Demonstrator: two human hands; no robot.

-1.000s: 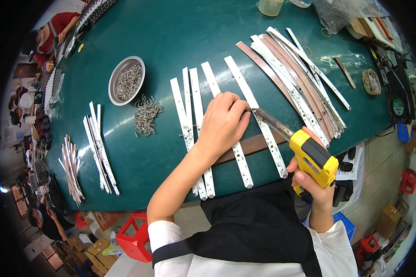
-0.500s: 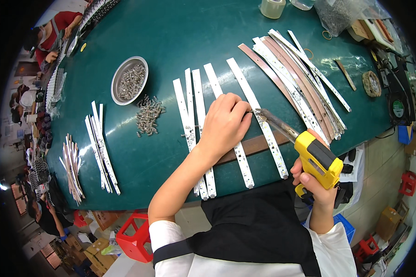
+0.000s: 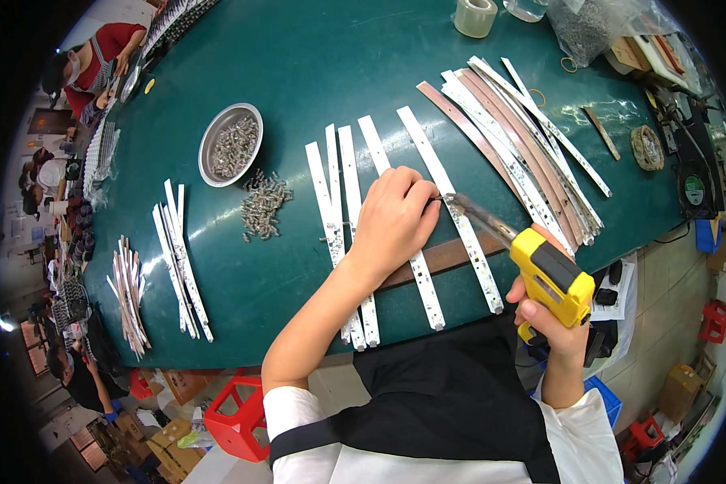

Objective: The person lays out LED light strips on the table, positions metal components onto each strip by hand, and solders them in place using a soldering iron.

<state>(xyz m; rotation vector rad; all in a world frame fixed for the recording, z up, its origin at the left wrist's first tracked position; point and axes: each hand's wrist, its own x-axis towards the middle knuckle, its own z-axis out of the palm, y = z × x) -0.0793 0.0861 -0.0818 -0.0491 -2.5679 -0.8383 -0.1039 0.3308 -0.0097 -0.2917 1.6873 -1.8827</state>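
Observation:
My right hand (image 3: 552,315) grips a yellow and black soldering gun (image 3: 552,274) by its handle. Its metal tip meets an upper part of a white LED strip (image 3: 477,258), right beside my left fingertips. My left hand (image 3: 399,210) is closed in a pinch there, with a tiny dark leaded component (image 3: 439,198) just showing at the fingers. Under that hand lies another LED strip (image 3: 424,290), partly hidden. Several more strips (image 3: 322,173) lie to its left, some with small parts on them. A brown bar (image 3: 448,253) runs crosswise beneath the strips.
Left of my hands are a metal bowl (image 3: 210,165) of small leaded parts and a loose pile (image 3: 264,206) of them. A strip bundle (image 3: 492,133) fans out at right. Smaller bundles lie far left. Tape (image 3: 474,18) and a plastic bag (image 3: 581,32) stand at the back.
Both hands stay nearly where they were, the soldering gun tip still at the strip. The whole view has shifted slightly.

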